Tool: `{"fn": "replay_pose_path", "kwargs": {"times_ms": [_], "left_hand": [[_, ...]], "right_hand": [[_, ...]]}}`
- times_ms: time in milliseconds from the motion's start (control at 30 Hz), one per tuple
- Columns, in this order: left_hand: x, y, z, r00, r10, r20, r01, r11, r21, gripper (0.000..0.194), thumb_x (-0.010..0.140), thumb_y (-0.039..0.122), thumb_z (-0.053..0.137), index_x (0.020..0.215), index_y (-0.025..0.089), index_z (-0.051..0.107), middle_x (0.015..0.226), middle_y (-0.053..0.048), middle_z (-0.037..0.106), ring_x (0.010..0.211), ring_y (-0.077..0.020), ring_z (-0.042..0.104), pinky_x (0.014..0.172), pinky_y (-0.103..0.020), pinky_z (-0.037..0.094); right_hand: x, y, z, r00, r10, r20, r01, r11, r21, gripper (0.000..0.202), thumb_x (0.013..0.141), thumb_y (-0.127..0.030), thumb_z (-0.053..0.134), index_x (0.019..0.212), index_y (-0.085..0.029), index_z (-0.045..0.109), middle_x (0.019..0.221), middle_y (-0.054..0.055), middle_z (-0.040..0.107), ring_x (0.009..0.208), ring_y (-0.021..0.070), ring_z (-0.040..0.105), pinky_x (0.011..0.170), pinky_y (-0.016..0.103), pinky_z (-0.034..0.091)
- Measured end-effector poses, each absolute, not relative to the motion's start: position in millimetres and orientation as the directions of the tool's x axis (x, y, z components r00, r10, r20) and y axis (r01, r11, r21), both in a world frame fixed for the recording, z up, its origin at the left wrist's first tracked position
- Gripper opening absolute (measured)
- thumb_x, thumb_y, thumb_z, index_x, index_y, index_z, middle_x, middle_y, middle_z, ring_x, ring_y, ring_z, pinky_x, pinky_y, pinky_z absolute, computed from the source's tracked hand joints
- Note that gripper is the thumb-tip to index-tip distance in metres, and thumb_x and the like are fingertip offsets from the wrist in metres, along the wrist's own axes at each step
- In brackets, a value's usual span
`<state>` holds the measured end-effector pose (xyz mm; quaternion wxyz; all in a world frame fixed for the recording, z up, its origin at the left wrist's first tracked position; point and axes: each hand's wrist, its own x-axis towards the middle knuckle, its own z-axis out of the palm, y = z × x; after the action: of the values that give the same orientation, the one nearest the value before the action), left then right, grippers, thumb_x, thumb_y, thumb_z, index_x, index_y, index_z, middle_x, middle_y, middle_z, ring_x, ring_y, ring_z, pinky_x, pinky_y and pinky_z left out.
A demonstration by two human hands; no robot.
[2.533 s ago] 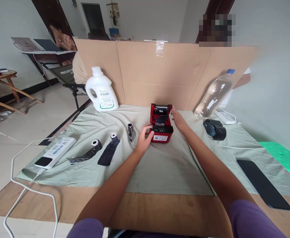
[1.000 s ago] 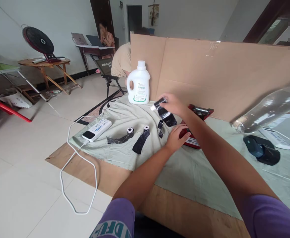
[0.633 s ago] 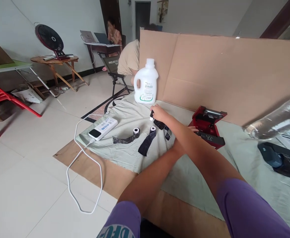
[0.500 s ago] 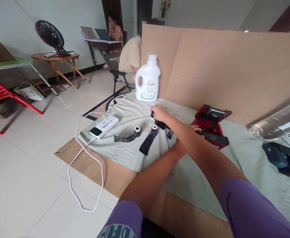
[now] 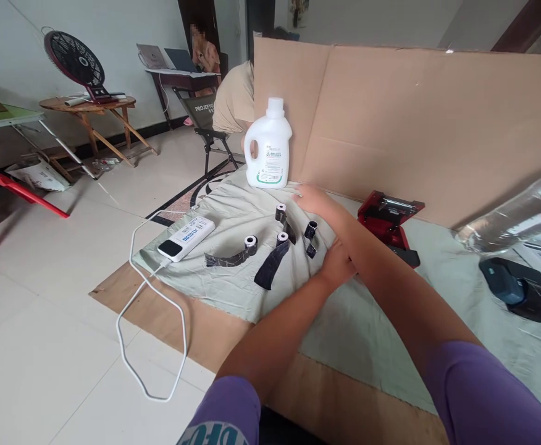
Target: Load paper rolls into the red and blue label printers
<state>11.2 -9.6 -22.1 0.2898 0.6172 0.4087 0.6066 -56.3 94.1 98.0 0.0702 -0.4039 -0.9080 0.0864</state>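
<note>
My right hand (image 5: 314, 201) is on the cloth beside the foot of a white jug (image 5: 270, 151), fingers stretched out and holding nothing visible. Under my crossing right forearm lies my left hand (image 5: 338, 266), its fingers mostly hidden. Several small rolls with dark strips stand on the cloth: a rear roll (image 5: 280, 214), a left roll (image 5: 251, 242), a front roll (image 5: 282, 238) and a black-topped roll (image 5: 311, 228), the last one closest to my left hand. A red device (image 5: 376, 213) with its lid raised sits partly behind my right forearm.
On the left of the grey-green cloth (image 5: 233, 287) is a white power bank (image 5: 186, 238) with a looped cable. A cardboard panel (image 5: 391, 117) rises behind. At right are a plastic-wrapped roll (image 5: 514, 213) and a dark device (image 5: 502, 281). People sit in the background.
My right hand has let go of the rear roll and moved slightly right and back. My left hand has drawn away from the red device toward me. The view has shifted slightly.
</note>
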Motion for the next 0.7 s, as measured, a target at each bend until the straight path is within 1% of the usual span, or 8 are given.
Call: {"fn": "replay_pose_path", "kwargs": {"times_ms": [100,133,200,300,433,533,600,700], "left_hand": [[10,-11,-24,-0.081,0.839,0.538,0.211,-0.513,0.832,0.010,0.080,0.019,0.071,0.088,0.020,0.064,0.110,-0.009,0.068,0.116,-0.0309,0.060,0.102,-0.049,0.051],[10,-11,-24,-0.078,0.834,0.546,0.207,-0.523,0.827,0.010,0.080,0.019,0.070,0.089,0.019,0.065,0.110,-0.009,0.068,0.116,-0.0307,0.060,0.102,-0.049,0.051],[9,-12,-23,-0.071,0.829,0.555,0.192,-0.535,0.823,0.015,0.081,0.017,0.067,0.096,0.019,0.067,0.116,-0.009,0.067,0.118,-0.0303,0.059,0.102,-0.047,0.051],[8,-16,-18,-0.074,0.833,0.549,0.172,-0.532,0.829,0.023,0.085,0.019,0.064,0.108,0.020,0.067,0.122,-0.010,0.066,0.119,-0.0290,0.059,0.101,-0.045,0.051],[8,-22,-11,-0.066,0.825,0.561,0.165,-0.545,0.822,0.028,0.094,0.030,0.061,0.120,0.022,0.063,0.127,-0.009,0.064,0.122,-0.0254,0.059,0.105,-0.042,0.049],[8,-24,-9,-0.072,0.835,0.546,0.139,-0.533,0.834,0.027,0.095,0.034,0.060,0.119,0.022,0.063,0.128,-0.009,0.064,0.120,-0.0244,0.060,0.103,-0.040,0.051],[8,-23,-9,-0.070,0.834,0.548,0.149,-0.534,0.832,0.027,0.095,0.036,0.061,0.118,0.021,0.063,0.129,-0.010,0.064,0.122,-0.0247,0.060,0.102,-0.040,0.051],[8,-23,-9,-0.058,0.821,0.568,0.192,-0.549,0.813,0.027,0.096,0.035,0.059,0.119,0.022,0.063,0.135,-0.010,0.061,0.129,-0.0245,0.057,0.104,-0.040,0.050]], "right_hand": [[-35,89,104,-0.619,0.754,-0.221,0.784,0.611,-0.110,0.030,0.080,-0.040,0.072,0.099,-0.017,0.077,0.092,0.014,0.076,0.088,0.0304,0.070,0.078,0.038,0.052],[-30,86,102,-0.602,0.742,-0.297,0.791,0.604,-0.095,0.024,0.073,-0.036,0.078,0.089,-0.018,0.077,0.080,0.011,0.074,0.080,0.0287,0.070,0.073,0.036,0.052],[-22,79,96,-0.583,0.730,-0.357,0.800,0.592,-0.096,0.017,0.065,-0.025,0.081,0.081,-0.020,0.075,0.070,0.007,0.071,0.072,0.0263,0.069,0.067,0.034,0.051],[-6,71,91,-0.624,0.738,-0.256,0.782,0.585,-0.216,0.019,0.069,-0.019,0.075,0.089,-0.020,0.074,0.079,0.005,0.073,0.076,0.0233,0.068,0.069,0.030,0.051],[37,59,104,-0.671,0.741,0.041,0.568,0.549,-0.613,0.020,0.079,-0.024,0.066,0.097,-0.018,0.068,0.097,0.006,0.073,0.086,0.0195,0.066,0.076,0.029,0.052],[87,47,121,-0.548,0.819,0.170,0.369,0.419,-0.830,0.027,0.080,-0.038,0.066,0.099,-0.020,0.065,0.097,0.005,0.071,0.086,0.0191,0.065,0.072,0.030,0.052],[126,43,128,-0.453,0.871,0.190,0.288,0.345,-0.893,0.034,0.077,-0.047,0.069,0.100,-0.021,0.064,0.096,0.004,0.070,0.085,0.0193,0.065,0.071,0.031,0.052],[179,47,126,-0.358,0.920,0.157,0.323,0.280,-0.904,0.038,0.072,-0.048,0.076,0.098,-0.022,0.065,0.096,0.004,0.071,0.087,0.0198,0.065,0.074,0.032,0.051]]}}
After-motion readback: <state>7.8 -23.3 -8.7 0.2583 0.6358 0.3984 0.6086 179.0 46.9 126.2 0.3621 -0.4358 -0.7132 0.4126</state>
